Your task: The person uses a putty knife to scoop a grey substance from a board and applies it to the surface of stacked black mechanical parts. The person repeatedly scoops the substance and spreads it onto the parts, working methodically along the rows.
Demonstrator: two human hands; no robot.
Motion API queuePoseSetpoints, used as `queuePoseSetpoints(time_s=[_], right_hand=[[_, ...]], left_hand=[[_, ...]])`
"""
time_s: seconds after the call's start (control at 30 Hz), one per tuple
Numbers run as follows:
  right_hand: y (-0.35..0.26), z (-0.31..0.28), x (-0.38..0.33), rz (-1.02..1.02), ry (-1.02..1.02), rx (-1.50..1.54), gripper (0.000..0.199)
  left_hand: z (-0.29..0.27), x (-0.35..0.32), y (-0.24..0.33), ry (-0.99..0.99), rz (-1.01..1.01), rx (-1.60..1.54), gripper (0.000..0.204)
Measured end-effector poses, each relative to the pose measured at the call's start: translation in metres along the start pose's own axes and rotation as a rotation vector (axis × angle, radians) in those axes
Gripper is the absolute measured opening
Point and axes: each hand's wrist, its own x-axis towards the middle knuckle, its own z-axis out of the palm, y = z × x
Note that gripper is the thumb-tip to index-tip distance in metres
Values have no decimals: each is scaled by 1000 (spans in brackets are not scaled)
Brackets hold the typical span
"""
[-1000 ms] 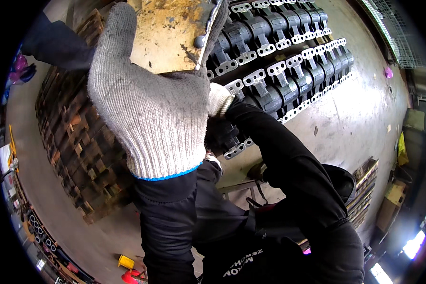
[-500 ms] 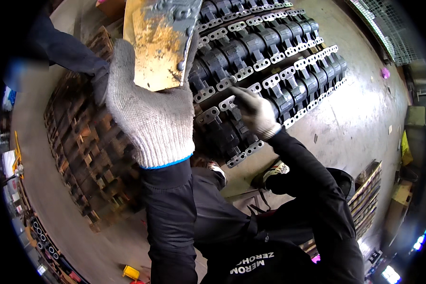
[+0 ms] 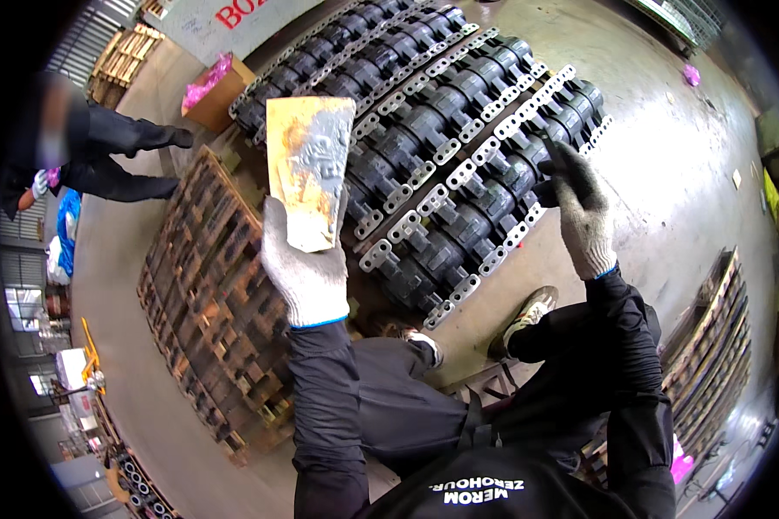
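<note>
My left hand [image 3: 310, 281], in a pale knitted glove, grips a yellowish flat board [image 3: 307, 164] by its lower end. Dark grey paste is smeared over much of the board's face. To the right, my right hand [image 3: 587, 212] is raised at the edge of the black machine parts [image 3: 459, 225]. Its glove is darkened at the fingers, which look spread apart with nothing plainly held. The parts lie in several long rows, with pale metal lugs with holes along both sides.
A stack of wooden pallets [image 3: 208, 303] stands to my left, another pallet [image 3: 710, 337] at the right. Beyond the rows sit a cardboard box [image 3: 221, 99] with pink plastic and a large grey panel [image 3: 234, 26]. A person in dark clothing [image 3: 104, 143] is at far left.
My left hand and the board have dropped lower in view. My right hand has moved right, away from the near row's lugs. The other person now shows farther off at the left.
</note>
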Motion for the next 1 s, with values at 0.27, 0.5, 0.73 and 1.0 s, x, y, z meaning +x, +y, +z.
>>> queuePoseSetpoints(time_s=[0.27, 0.5, 0.73, 1.0], right_hand=[[-53, 24, -8, 55, -117, 176, 26], [-51, 35, -9, -258, -124, -193, 28], [-50, 37, -9, -501, -104, -394, 29], [-50, 45, -10, -598, -137, -476, 33]], left_hand=[[28, -26, -23, -61, -242, 214, 54], [21, -25, -43, -169, -264, 252, 58], [22, -31, -51, -185, -125, 418, 51], [27, -38, -50, -175, -143, 392, 53]])
